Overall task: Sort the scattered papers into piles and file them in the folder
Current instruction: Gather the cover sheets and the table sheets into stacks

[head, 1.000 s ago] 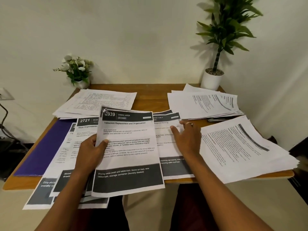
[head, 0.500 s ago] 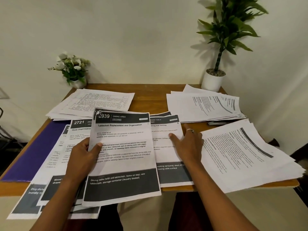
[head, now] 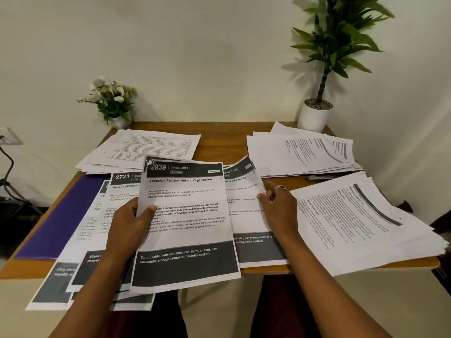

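Note:
My left hand (head: 129, 225) grips the left edge of a stapled sheet headed "2939 Dining Area" (head: 188, 223), held above the table. Just right of it lies a similar dark-banded sheet (head: 246, 215); my right hand (head: 278, 206) pinches its right edge, and its top right corner curls up. More dark-banded sheets (head: 107, 215) lie fanned under my left hand, overhanging the front edge. A purple folder (head: 61, 215) lies flat at the left. White text piles sit at the back left (head: 146, 147), back right (head: 300, 152) and front right (head: 361, 223).
The small wooden table (head: 219, 142) stands against a white wall. A white pot of flowers (head: 114, 103) is at its back left corner, a tall potted plant (head: 317, 113) at its back right. A dark pen-like object (head: 319, 177) lies between the right piles.
My right hand went from resting flat on the right sheet to pinching its edge, and that sheet's top right corner has lifted. The left hand and its sheet stayed nearly still.

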The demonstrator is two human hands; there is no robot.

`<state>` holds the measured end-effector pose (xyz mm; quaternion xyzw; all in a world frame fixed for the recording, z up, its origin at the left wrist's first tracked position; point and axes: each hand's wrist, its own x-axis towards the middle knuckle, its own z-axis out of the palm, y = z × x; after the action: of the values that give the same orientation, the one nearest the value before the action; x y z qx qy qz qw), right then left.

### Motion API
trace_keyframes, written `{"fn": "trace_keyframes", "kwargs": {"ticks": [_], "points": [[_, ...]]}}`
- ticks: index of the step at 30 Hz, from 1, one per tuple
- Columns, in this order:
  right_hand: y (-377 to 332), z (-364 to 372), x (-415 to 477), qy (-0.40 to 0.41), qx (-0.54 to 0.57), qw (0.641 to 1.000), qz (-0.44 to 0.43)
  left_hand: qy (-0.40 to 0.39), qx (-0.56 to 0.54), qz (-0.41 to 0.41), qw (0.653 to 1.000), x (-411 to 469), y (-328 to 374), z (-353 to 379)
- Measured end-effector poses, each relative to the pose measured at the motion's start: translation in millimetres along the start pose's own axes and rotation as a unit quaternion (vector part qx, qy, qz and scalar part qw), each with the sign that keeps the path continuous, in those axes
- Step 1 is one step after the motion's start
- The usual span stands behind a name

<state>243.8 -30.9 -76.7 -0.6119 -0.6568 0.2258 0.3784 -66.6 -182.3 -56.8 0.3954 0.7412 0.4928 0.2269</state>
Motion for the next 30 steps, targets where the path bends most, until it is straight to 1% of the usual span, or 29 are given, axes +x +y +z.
{"fn": "trace_keyframes", "kwargs": {"ticks": [2,5,9,14,17,20,22,24,27,30], "points": [[-1.6,0.0,-1.1,-0.008,0.002,1.0,-0.001,0.0,-0.01,-0.002,1.0,-1.4,1.7,-0.4],[-6.8,-6.6,0.3,-0.012,0.047,0.999,0.025,-0.004,-0.019,0.002,1.0,-4.5,7.9,0.1],[-15.5,-26.7,3.9,0.01,0.111,0.992,0.062,-0.001,-0.039,0.003,0.999,-7.0,13.3,-0.2],[-27.2,-54.0,15.9,0.022,0.183,0.98,0.074,-0.022,-0.106,-0.061,0.992,8.3,28.6,-8.4],[-32.7,-69.1,24.6,0.037,0.229,0.97,0.08,-0.036,-0.14,-0.067,0.987,21.3,58.4,-6.2],[-39.0,-81.0,33.2,0.052,0.272,0.957,0.082,-0.06,-0.202,-0.088,0.974,23.7,82.5,3.2],[-43.1,-87.8,36.1,0.054,0.288,0.953,0.081,-0.064,-0.212,-0.09,0.971,21.3,89.9,10.4],[-47.5,-91.9,35.2,0.032,0.283,0.956,0.062,-0.061,-0.204,-0.082,0.974,18.1,93.7,16.9],[-57.4,-85.6,27.5,-0.044,0.238,0.969,0.043,-0.063,-0.205,-0.098,0.972,15.8,92.0,24.8],[-69.6,-66.0,15.8,-0.118,0.201,0.972,0.031,-0.071,-0.203,-0.112,0.97,14.5,88.9,32.1]]}}
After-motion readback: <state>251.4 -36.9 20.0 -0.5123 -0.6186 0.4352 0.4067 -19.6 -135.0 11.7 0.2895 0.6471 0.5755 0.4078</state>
